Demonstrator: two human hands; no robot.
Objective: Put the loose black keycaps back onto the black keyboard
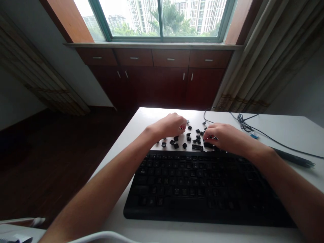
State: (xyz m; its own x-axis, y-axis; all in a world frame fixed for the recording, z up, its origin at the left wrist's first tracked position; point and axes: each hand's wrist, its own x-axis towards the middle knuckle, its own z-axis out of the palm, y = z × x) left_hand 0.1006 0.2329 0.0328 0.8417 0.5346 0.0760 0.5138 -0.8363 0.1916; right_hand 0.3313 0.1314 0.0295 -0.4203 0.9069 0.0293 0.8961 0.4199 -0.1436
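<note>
Keycaps (176,146), small and black, lie scattered on the white counter (146,123), just beyond the far edge of a black keyboard (177,203). Some sit apart from one another, others crowd together toward the right, and one wider keycap (197,147) rests close to the keyboard's edge. The keyboard stretches across the near part of the counter; several of its key positions look bare, though the dark surface makes many hard to read.

The person's left hand (172,125) is over the left side of the scatter, its fingers bent and the thumb close to the fingertips; whether it grips a piece cannot be told. The right hand (219,134) reaches into the denser cluster on the right, fingers curled downward with only a small gap to the thumb. Its fingertips are among the keycaps, but it is unclear whether they have hold of one. The right forearm crosses above the keyboard's right part.

Farther right, a thin black cable (244,124) lies partly bundled, near a small blue piece (254,136). A long dark object (293,158) lies beyond the right forearm. Past the counter stand reddish-brown cabinets (167,84) beneath a window (162,20), with curtains (268,57) on both sides.
</note>
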